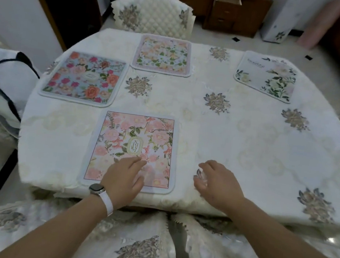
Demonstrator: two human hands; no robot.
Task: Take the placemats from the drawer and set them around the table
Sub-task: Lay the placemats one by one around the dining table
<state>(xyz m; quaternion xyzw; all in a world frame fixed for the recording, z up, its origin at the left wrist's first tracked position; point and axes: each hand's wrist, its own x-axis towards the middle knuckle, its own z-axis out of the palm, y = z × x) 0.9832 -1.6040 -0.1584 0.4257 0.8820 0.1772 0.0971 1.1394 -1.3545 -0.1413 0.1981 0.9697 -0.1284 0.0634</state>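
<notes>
1. Mats [84, 77]: four lie flat on the bench [249, 143], the pink mat [135, 139] nearest, at the near edge.
2. Left hand [124, 179] rests on it, fingers relaxed; right hand [218, 185] hangs beside it, loosely curled, empty.
3. Risk: a sideways push could skew it or drag it over the edge.

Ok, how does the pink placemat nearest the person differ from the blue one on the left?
The pink placemat has pale peach roses; the blue placemat has bright red and orange blooms on blue. The pink placemat lies lengthwise away from the person, the blue placemat crosswise and skewed. The left hand rests on the pink placemat; nothing touches the blue placemat. Both lie flat on the tablecloth, with rounded corners and an oval label.
</notes>
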